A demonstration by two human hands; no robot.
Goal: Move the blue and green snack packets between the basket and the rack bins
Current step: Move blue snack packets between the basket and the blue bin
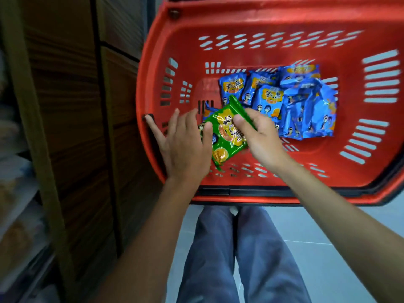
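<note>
In the near-left corner of the red basket (pixel 153 51), the right hand (pixel 260 136) pinches the green packet (pixel 227 138), likely light and slippery, by its firmer sealed edge while the left hand (pixel 185 145) touches its side with straight fingers.

The red basket (pixel 153 62) runs off the frame's right edge, the rack (pixel 19 171) at far left is blurred past telling its contents, and the green packet (pixel 227 136), partly covered by the left hand (pixel 185 145) and right hand (pixel 260 136), hides most of one blue packet (pixel 208 111) at its upper left.
</note>
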